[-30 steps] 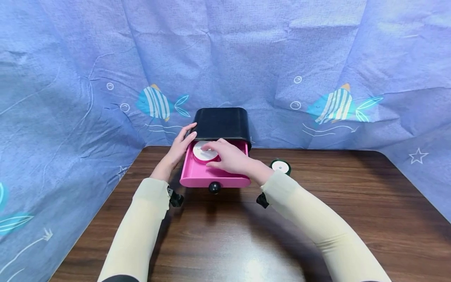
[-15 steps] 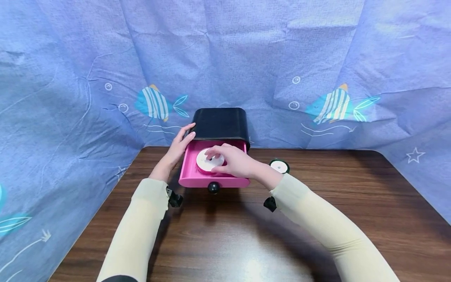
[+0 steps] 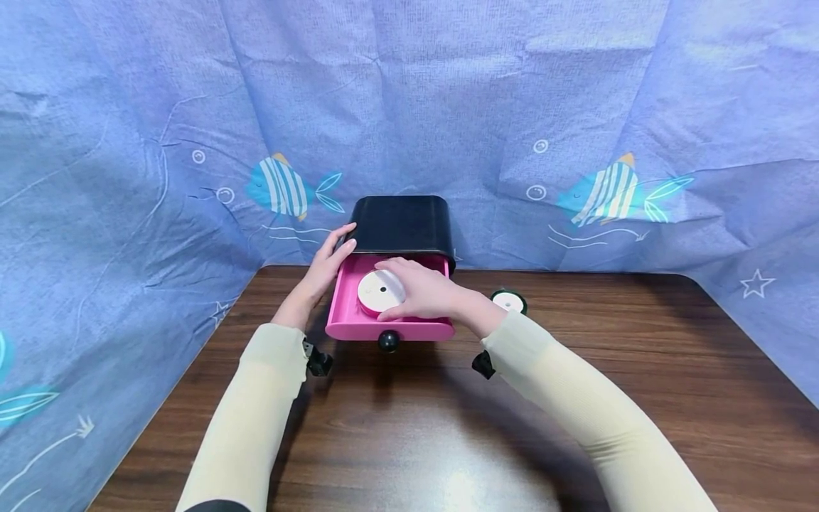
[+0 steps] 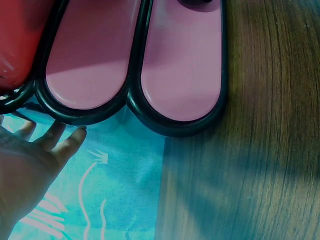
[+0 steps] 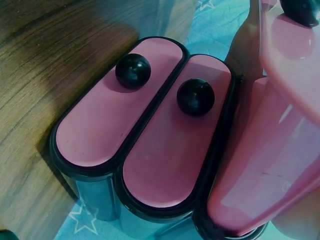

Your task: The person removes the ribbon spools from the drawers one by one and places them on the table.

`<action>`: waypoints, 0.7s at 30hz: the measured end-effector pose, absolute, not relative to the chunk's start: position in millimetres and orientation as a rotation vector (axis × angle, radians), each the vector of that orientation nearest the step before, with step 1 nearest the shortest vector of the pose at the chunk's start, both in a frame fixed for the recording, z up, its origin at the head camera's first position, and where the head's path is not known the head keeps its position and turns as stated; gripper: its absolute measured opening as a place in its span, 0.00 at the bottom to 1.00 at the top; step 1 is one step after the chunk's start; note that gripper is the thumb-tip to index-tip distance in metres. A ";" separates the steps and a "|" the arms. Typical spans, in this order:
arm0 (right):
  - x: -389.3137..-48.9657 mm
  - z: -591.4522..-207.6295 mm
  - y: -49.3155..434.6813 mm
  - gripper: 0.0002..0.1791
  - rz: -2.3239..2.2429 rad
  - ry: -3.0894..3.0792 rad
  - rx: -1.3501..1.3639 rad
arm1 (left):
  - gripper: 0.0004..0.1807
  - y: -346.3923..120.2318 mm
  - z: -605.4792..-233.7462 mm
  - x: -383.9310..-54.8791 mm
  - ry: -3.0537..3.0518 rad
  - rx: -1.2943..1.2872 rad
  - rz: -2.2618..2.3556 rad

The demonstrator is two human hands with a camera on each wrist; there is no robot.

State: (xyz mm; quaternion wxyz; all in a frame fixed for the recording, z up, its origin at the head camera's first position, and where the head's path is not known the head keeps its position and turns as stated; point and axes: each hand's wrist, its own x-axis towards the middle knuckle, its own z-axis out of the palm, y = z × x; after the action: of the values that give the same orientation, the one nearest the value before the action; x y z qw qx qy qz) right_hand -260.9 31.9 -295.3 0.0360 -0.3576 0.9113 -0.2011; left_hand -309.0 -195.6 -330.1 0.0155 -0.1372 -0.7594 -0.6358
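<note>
A small black cabinet [image 3: 399, 224] stands at the back of the table with its pink top drawer [image 3: 345, 306] pulled out. Inside the drawer lies a ribbon spool [image 3: 377, 290] with a white face, a small centre hole and a pink edge. My right hand [image 3: 425, 288] reaches into the drawer and grips the spool's right side, thumb at the front and fingers at the back. On the cabinet's left side rests my left hand [image 3: 323, 270], fingers spread. In the left wrist view, fingertips of the left hand [image 4: 35, 160] are right at the cabinet's curved black edge.
Below the open drawer, two closed pink drawers [image 5: 160, 145] with round black knobs [image 5: 195, 97] show in the right wrist view. A second spool [image 3: 509, 302], white with a dark green edge, lies on the wooden table [image 3: 409, 427] to the right. A blue fish-print cloth [image 3: 480, 107] hangs behind.
The spool has moved from the drawer's back left slightly right and forward. My right hand lifted its fingers off the face, then closed round its right side. My left hand stays on the cabinet.
</note>
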 end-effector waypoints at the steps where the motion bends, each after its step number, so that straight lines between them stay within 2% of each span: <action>1: -260.9 -295.2 31.5 0.50 -0.602 2.799 -1.082 | 0.29 -195.1 -327.8 -307.3 -2.363 -0.428 -1.982; 8: -260.8 -296.1 29.5 0.49 -0.564 2.822 -1.077 | 0.29 -187.8 -307.1 -285.9 -2.383 -0.434 -1.971; 21: -258.1 -295.9 34.9 0.49 -0.735 2.808 -1.135 | 0.30 -188.0 -309.1 -286.2 -2.397 -0.423 -1.979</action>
State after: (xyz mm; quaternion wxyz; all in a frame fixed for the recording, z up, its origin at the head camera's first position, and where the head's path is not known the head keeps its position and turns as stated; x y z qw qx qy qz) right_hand -258.1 34.9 -295.9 0.0127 -0.3641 0.9009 -0.2359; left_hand -286.2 -188.0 -309.1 0.0022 -0.1347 -0.7642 -0.6308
